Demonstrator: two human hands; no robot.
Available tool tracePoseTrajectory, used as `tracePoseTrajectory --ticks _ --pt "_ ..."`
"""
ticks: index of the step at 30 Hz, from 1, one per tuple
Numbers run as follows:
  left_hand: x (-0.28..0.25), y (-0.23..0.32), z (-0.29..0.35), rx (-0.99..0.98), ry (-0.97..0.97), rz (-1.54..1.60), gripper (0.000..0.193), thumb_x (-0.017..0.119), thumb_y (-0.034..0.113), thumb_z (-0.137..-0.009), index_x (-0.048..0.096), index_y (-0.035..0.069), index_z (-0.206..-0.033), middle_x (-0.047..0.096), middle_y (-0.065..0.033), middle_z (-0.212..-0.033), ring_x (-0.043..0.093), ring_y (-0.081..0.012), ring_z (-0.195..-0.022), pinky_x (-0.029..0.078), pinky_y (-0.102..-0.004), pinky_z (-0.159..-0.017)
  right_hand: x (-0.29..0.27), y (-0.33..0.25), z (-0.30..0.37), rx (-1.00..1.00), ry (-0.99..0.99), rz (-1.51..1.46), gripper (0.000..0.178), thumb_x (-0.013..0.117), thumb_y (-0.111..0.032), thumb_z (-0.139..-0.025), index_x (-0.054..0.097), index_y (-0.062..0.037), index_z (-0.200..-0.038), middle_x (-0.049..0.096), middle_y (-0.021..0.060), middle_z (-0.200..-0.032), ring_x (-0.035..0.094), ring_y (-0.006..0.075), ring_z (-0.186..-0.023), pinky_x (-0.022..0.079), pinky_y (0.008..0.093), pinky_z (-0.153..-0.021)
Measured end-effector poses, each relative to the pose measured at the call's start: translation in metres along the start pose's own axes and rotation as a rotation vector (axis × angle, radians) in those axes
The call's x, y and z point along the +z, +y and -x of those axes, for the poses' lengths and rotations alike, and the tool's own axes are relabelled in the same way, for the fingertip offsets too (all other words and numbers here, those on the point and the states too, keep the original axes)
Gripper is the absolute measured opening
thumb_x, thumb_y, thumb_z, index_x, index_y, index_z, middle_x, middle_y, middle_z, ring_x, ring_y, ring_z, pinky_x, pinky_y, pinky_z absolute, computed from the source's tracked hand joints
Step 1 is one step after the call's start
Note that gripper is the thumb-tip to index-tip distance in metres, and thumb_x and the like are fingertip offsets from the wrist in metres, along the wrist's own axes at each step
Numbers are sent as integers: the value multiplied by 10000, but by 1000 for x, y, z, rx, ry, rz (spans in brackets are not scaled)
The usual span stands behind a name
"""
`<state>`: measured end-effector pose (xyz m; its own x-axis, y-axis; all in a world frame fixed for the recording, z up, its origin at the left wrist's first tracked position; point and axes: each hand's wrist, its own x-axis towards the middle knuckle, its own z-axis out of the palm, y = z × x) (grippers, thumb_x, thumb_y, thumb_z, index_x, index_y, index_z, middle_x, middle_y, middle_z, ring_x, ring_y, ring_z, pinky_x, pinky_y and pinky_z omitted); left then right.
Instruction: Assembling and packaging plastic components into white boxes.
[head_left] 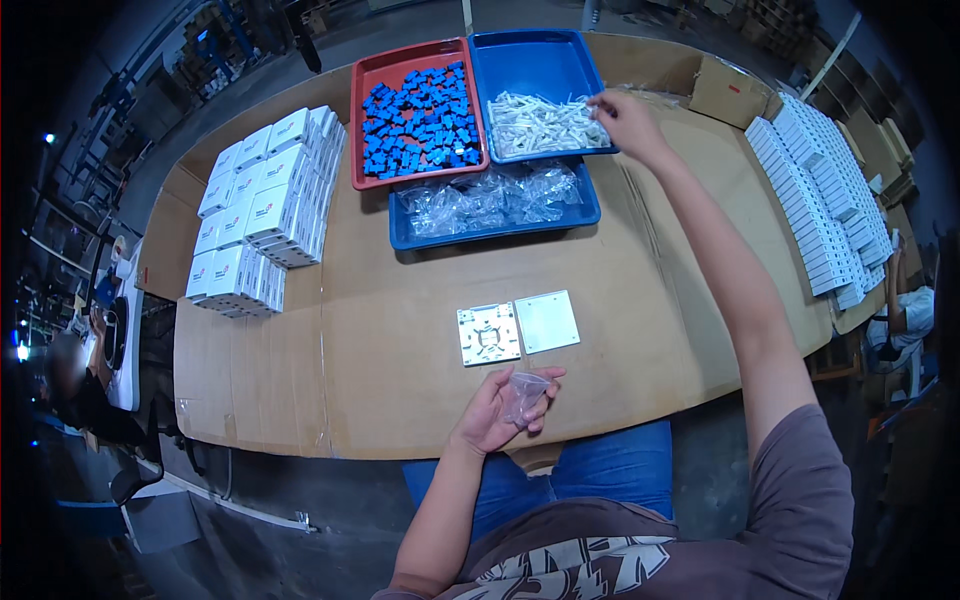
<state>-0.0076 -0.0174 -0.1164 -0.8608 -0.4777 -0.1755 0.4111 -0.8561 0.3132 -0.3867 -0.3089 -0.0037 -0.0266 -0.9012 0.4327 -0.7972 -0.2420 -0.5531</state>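
My left hand [484, 418] is near the table's front edge, palm up. Its fingers curl around a small transparent plastic bag [525, 394]. With the arm stretched far forward, my right hand [630, 124] is at the right side of a blue tray [530, 62]. Its fingertips pinch together at the edge of a pile of small white slender parts [540, 122]; whatever they grip is too small to make out. Just beyond the left hand, a square white plate with cut-outs and fittings [488, 334] lies beside a plain square white plate [548, 322].
A red tray [362, 120] holds many blue parts [420, 118]. Another blue tray [495, 236], nearer me, contains transparent bags [490, 203]. White boxes are stacked at left [265, 205] and right [815, 195]. Cardboard covers the table [400, 300]. Other people sit at both far sides.
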Motion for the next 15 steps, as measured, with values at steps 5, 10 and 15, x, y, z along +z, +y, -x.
tracePoseTrajectory --ticks 5,10,15 --pt "-3 -3 -3 3 40 -56 745 320 554 -1112 397 -54 -1535 628 -103 -1167 550 -153 -786 528 -362 -756 8 30 -71 -234 -25 554 235 639 -141 -939 774 -163 -1129 768 82 -985 709 303 -934 530 448 -879" --pt "-1 -4 -6 -17 90 -27 736 325 550 -1117 393 -43 -1548 633 -109 -1159 582 -163 -822 541 -362 -835 25 45 -98 -472 -208 779 205 649 -130 -909 786 -189 -1050 760 80 -950 710 280 -961 501 447 -906" --pt "0 -3 -9 -15 110 -40 721 358 533 -1115 394 -41 -1550 634 -121 -1179 599 -177 -846 541 -345 -853 28 44 -112 -205 -351 636 83 683 -117 -870 751 -131 -915 760 106 -959 713 301 -1009 535 463 -863"
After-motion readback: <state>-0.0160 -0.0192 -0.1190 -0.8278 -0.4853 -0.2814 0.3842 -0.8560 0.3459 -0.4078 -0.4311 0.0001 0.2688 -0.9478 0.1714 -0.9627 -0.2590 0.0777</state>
